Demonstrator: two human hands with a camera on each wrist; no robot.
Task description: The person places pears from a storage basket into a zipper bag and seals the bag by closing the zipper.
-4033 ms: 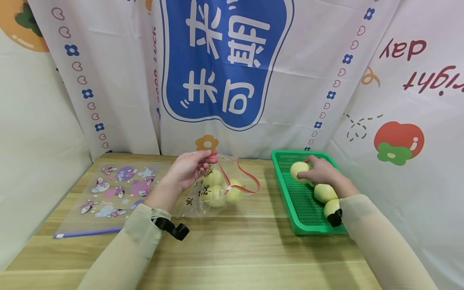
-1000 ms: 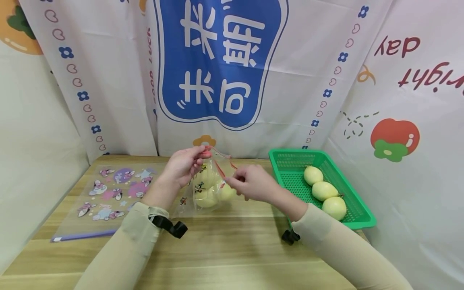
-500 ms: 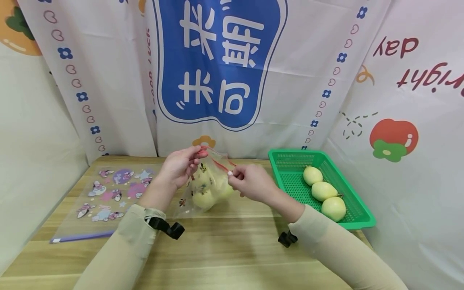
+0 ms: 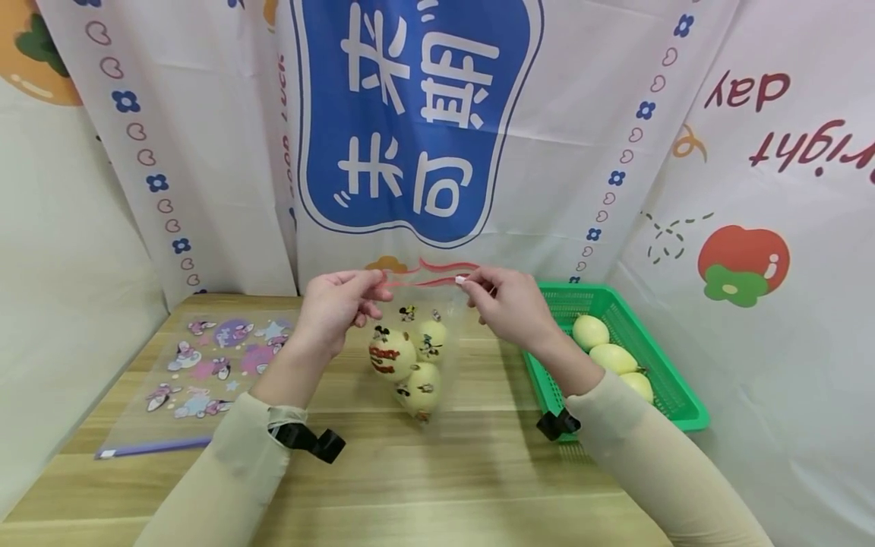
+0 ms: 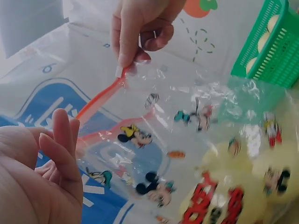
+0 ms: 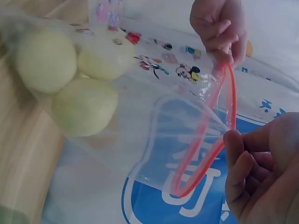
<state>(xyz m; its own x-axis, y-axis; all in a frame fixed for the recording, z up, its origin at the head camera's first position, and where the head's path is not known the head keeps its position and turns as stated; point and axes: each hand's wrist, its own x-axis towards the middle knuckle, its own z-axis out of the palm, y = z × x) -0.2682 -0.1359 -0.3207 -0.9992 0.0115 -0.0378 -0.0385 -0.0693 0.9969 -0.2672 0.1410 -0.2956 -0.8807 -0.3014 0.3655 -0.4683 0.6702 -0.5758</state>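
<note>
A clear zip bag [image 4: 444, 304] printed with cartoon figures hangs between my hands, its red zip [image 6: 201, 163] spread apart at the mouth. Three round, pale yellow fruits [image 4: 393, 357] lie bunched at its bottom. At the mouth's left end, my left hand [image 4: 335, 308] pinches the red strip between thumb and fingers. Opposite it, my right hand [image 4: 509, 304] pinches the edge by the white slider [image 4: 461, 280]. The left wrist view shows this slider [image 5: 119, 71] at the right hand's fingertips. Whether the bag's bottom touches the table is unclear.
On the right stands a green basket [image 4: 673, 387] with three pale yellow fruits [image 4: 613, 357], partly behind my right arm. A second printed bag [image 4: 212, 372] with a purple zip lies flat at the left of the wooden table [image 4: 424, 494]. Printed cloth [image 4: 225, 152] backs the table.
Four seconds ago my right hand held a fruit at the basket; since then it has come to the bag's zip. In the last half second both hands have stretched and raised the mouth, turning the prints forward.
</note>
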